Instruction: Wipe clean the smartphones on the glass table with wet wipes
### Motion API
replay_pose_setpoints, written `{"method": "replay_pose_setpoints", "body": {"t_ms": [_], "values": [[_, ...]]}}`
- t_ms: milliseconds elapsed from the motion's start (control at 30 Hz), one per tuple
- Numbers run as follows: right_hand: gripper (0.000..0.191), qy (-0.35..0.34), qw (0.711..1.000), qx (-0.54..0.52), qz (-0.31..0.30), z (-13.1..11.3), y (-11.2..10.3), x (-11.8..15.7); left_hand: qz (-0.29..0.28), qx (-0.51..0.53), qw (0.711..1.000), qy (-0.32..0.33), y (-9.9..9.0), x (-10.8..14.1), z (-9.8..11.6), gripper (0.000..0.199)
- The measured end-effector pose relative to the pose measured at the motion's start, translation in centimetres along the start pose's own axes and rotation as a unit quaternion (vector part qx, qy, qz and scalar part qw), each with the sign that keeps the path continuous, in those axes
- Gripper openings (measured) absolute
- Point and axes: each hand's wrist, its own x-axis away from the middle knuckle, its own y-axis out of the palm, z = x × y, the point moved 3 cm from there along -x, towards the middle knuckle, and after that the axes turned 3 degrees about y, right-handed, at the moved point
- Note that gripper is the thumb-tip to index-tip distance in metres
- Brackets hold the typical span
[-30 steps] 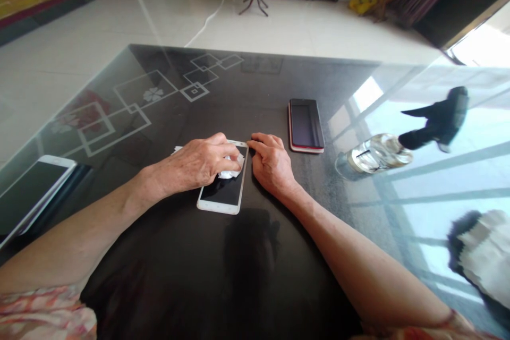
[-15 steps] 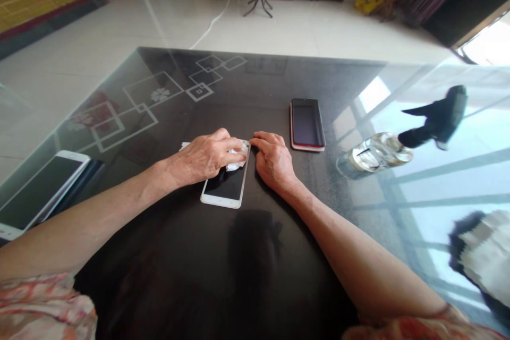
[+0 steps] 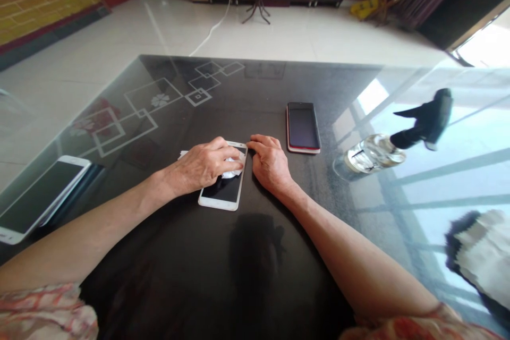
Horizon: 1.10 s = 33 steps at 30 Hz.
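A white phone [image 3: 221, 194] lies screen up on the dark glossy table, its top end away from me. My left hand [image 3: 204, 166] is closed over a crumpled white cloth [image 3: 232, 171] and presses it on the upper part of the screen. A corner of the cloth sticks out behind that hand. On the other side, my right hand [image 3: 271, 162] rests on the table with curled fingers, its fingertips against the phone's upper right edge. Part of the phone is hidden under my left hand.
A red-edged dark phone [image 3: 303, 126] lies beyond my right hand. To the right stands a clear spray bottle [image 3: 374, 154] with a black trigger, near a pale crumpled cloth [image 3: 484, 255]. Another white phone [image 3: 42, 196] rests on a dark flat object at left.
My left hand has slid slightly left and down with the cloth, baring the phone's top edge. My right hand stays at the phone's edge. The whole view has shifted a little.
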Motion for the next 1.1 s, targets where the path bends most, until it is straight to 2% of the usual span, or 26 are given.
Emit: {"method": "replay_pose_setpoints", "body": {"t_ms": [100, 200, 433, 533, 667, 900, 1000, 1100], "values": [[0.038, 0.002, 1.0, -0.003, -0.006, 0.0, 0.0, 0.0, 0.001, -0.022, 0.999, -0.027, 0.6, -1.2, -1.0, 0.035], [0.038, 0.006, 1.0, -0.003, -0.011, -0.1, -0.1, 0.0, 0.002, -0.029, 0.999, -0.034, 0.5, -1.2, -0.7, 0.035], [0.042, 0.011, 1.0, -0.004, -0.013, -0.3, -0.3, -0.1, -0.006, 0.015, 1.0, 0.0, -1.4, 2.1, 3.5, 0.032], [0.042, 0.009, 1.0, -0.007, -0.009, -0.3, -0.3, 0.0, -0.008, 0.05, 0.999, 0.01, -1.8, 3.5, 4.6, 0.035], [0.042, 0.012, 1.0, -0.012, -0.008, -0.2, -0.2, 0.0, 0.011, 0.051, 0.999, 0.01, -1.3, 3.4, 3.3, 0.035], [0.04, 0.002, 1.0, -0.001, -0.001, -0.1, 0.0, 0.0, 0.023, -0.024, 0.999, -0.04, 0.4, 0.3, -1.2, 0.034], [0.04, -0.001, 1.0, 0.003, 0.0, 0.0, 0.1, 0.0, 0.03, -0.036, 0.997, -0.056, 0.4, 0.1, -1.2, 0.034], [0.04, 0.001, 1.0, 0.0, 0.0, 0.0, 0.1, 0.0, 0.022, -0.018, 0.999, -0.029, -0.3, 0.9, 0.5, 0.033]]}}
